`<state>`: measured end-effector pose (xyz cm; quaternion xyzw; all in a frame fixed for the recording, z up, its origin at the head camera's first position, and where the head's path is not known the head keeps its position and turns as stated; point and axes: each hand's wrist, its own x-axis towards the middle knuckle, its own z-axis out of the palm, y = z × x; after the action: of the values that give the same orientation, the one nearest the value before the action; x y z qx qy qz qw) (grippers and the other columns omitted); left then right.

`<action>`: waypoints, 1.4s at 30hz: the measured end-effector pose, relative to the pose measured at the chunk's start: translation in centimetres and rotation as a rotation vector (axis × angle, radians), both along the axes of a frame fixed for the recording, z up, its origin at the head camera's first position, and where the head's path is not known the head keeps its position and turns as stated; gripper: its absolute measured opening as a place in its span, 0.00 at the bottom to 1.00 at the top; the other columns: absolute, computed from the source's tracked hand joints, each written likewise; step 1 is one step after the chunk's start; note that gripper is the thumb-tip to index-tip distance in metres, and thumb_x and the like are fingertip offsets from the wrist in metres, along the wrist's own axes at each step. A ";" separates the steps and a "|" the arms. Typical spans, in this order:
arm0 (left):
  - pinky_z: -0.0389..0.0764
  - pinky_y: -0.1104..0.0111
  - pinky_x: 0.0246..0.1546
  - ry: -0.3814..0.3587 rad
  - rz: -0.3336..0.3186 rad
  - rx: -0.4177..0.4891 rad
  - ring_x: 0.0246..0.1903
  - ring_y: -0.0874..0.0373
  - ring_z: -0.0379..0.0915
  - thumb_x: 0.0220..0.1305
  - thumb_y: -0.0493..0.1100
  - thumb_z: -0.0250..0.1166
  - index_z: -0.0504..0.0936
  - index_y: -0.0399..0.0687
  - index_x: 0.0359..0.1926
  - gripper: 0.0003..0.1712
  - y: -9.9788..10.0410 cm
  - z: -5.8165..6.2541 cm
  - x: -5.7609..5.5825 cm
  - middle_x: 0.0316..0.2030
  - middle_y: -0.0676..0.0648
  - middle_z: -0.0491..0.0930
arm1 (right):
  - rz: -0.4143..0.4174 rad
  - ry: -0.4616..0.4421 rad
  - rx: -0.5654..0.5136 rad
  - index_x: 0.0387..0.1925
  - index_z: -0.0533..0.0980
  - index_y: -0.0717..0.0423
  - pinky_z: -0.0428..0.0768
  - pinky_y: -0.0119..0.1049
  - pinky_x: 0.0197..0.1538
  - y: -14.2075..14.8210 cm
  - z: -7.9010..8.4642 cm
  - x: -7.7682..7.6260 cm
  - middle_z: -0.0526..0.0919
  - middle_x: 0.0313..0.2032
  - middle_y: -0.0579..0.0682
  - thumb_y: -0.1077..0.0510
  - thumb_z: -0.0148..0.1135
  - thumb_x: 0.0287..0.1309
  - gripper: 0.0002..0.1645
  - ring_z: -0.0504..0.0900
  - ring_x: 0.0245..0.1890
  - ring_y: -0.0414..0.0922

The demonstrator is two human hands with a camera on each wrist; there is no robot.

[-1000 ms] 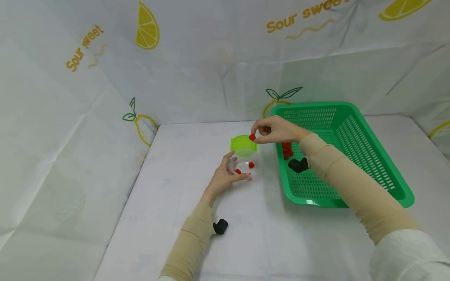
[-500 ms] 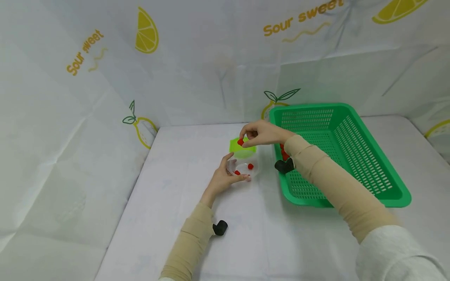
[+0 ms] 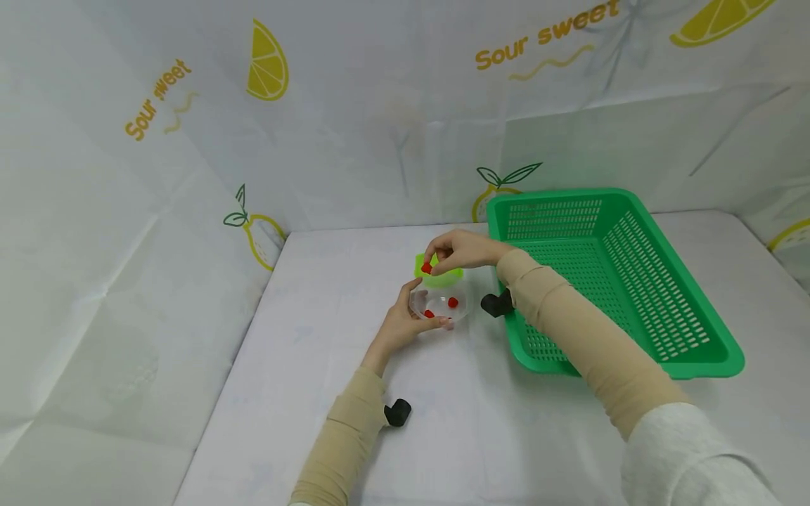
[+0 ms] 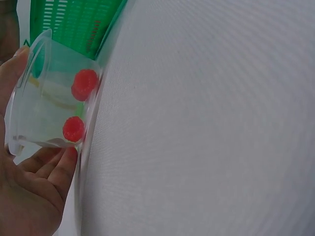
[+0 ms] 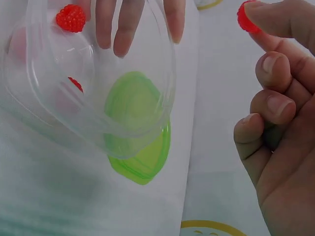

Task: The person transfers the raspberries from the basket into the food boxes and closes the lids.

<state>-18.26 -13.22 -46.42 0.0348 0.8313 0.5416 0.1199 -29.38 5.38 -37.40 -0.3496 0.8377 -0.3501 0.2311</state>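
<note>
My left hand [image 3: 399,327] grips a clear plastic tub [image 4: 47,113], thumb on the near side and fingers around the far side. Inside, red raspberries [image 5: 71,18] lie low near the tub's base. Between thumb and forefinger, my right hand [image 3: 465,250] pinches another raspberry [image 5: 246,18], held above the tub's far side. Its other fingers are curled in toward the palm. Behind the tub lies a lime-green lid [image 5: 147,169], partly covered by the right hand in the head view and seen through the clear plastic in the right wrist view.
To the right stands a large green slotted basket [image 3: 690,281], with my right forearm reaching across its left part. A white cloth printed with lemons hangs behind the white-covered table [image 3: 316,302]. A black wrist camera [image 3: 496,304] sits close beside the tub.
My right hand has moved left and lower from beside the basket, carrying the raspberry toward the tub. The left hand keeps its grip in place.
</note>
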 end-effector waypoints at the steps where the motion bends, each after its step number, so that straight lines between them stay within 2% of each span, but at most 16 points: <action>1: 0.72 0.67 0.41 0.003 0.004 0.006 0.31 0.58 0.72 0.37 0.64 0.75 0.50 0.76 0.68 0.58 -0.1 -0.5 -0.2 0.59 0.54 0.70 | -0.004 -0.004 0.018 0.41 0.78 0.52 0.66 0.30 0.29 -0.1 -0.1 -0.1 0.70 0.22 0.45 0.54 0.64 0.54 0.13 0.67 0.23 0.41; 3: 0.72 0.66 0.42 0.003 0.002 0.012 0.31 0.58 0.72 0.37 0.64 0.75 0.50 0.76 0.68 0.58 -0.1 -0.6 -0.2 0.60 0.54 0.70 | -0.009 -0.011 0.051 0.41 0.78 0.52 0.65 0.31 0.28 -0.1 -0.4 -0.2 0.70 0.21 0.44 0.53 0.64 0.53 0.13 0.66 0.22 0.41; 6: 0.72 0.66 0.41 0.006 0.001 0.004 0.30 0.58 0.72 0.38 0.65 0.74 0.50 0.75 0.68 0.58 -0.1 -0.6 -0.2 0.50 0.51 0.76 | -0.019 -0.031 0.095 0.40 0.78 0.51 0.64 0.31 0.27 -0.3 -0.7 -0.3 0.69 0.20 0.43 0.52 0.65 0.52 0.13 0.65 0.21 0.40; 8: 0.72 0.67 0.40 0.010 -0.001 -0.002 0.30 0.58 0.72 0.38 0.65 0.74 0.50 0.75 0.68 0.58 -0.1 -0.6 -0.3 0.50 0.51 0.76 | -0.012 -0.046 0.108 0.40 0.78 0.52 0.64 0.31 0.27 -0.4 -0.9 -0.3 0.69 0.20 0.43 0.52 0.65 0.52 0.14 0.65 0.21 0.40; 13: 0.71 0.67 0.42 0.012 0.001 0.003 0.32 0.58 0.72 0.37 0.65 0.74 0.51 0.75 0.67 0.58 -0.2 -0.6 -0.2 0.63 0.56 0.67 | 0.020 -0.083 0.100 0.40 0.78 0.55 0.65 0.31 0.29 -0.6 -1.5 -0.4 0.69 0.20 0.43 0.55 0.64 0.53 0.12 0.66 0.23 0.40; 15: 0.71 0.67 0.42 0.012 0.001 0.004 0.32 0.58 0.72 0.37 0.65 0.74 0.51 0.75 0.67 0.58 -0.2 -0.6 -0.2 0.63 0.56 0.66 | 0.028 -0.094 0.099 0.39 0.78 0.56 0.65 0.31 0.30 -0.7 -1.7 -0.4 0.69 0.20 0.43 0.56 0.63 0.53 0.12 0.66 0.23 0.40; 19: 0.71 0.66 0.41 0.005 0.002 0.003 0.30 0.58 0.72 0.37 0.65 0.75 0.51 0.76 0.67 0.58 -0.2 -0.7 -0.3 0.47 0.51 0.78 | 0.051 -0.131 0.119 0.40 0.78 0.57 0.66 0.31 0.32 -0.9 -2.1 -0.3 0.70 0.21 0.43 0.57 0.63 0.53 0.13 0.67 0.25 0.42; 22: 0.71 0.66 0.41 -0.002 0.002 0.006 0.29 0.58 0.72 0.36 0.65 0.75 0.50 0.78 0.67 0.58 -0.2 -0.8 -0.3 0.32 0.49 0.80 | 0.065 -0.155 0.133 0.40 0.78 0.57 0.66 0.31 0.33 -1.1 -2.5 -0.4 0.70 0.21 0.43 0.56 0.63 0.53 0.13 0.67 0.25 0.42; 24: 0.71 0.66 0.41 -0.002 0.004 0.009 0.28 0.59 0.73 0.36 0.65 0.75 0.50 0.79 0.66 0.58 -0.1 -0.8 -0.3 0.29 0.51 0.81 | 0.073 -0.152 0.150 0.40 0.78 0.57 0.66 0.31 0.33 -1.2 -2.7 -0.4 0.70 0.21 0.43 0.56 0.63 0.53 0.12 0.67 0.25 0.41; 30: 0.72 0.67 0.41 0.001 0.002 0.007 0.28 0.59 0.73 0.37 0.65 0.75 0.50 0.79 0.66 0.58 -0.1 -0.8 -0.4 0.30 0.52 0.81 | 0.099 -0.131 0.194 0.41 0.78 0.57 0.67 0.31 0.34 -1.2 -2.9 -0.5 0.71 0.23 0.44 0.56 0.61 0.54 0.13 0.69 0.28 0.42; 42: 0.71 0.67 0.40 -0.002 0.007 -0.007 0.29 0.58 0.73 0.39 0.62 0.75 0.50 0.79 0.66 0.56 -0.1 -0.9 -0.4 0.30 0.51 0.81 | 0.094 -0.190 0.186 0.46 0.77 0.59 0.68 0.33 0.38 -1.0 -2.6 -0.4 0.71 0.25 0.44 0.57 0.61 0.55 0.17 0.69 0.31 0.43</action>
<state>-18.65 -13.29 -47.28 0.0308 0.8331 0.5394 0.1189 -29.79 4.39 -39.99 -0.3309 0.8235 -0.2912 0.3571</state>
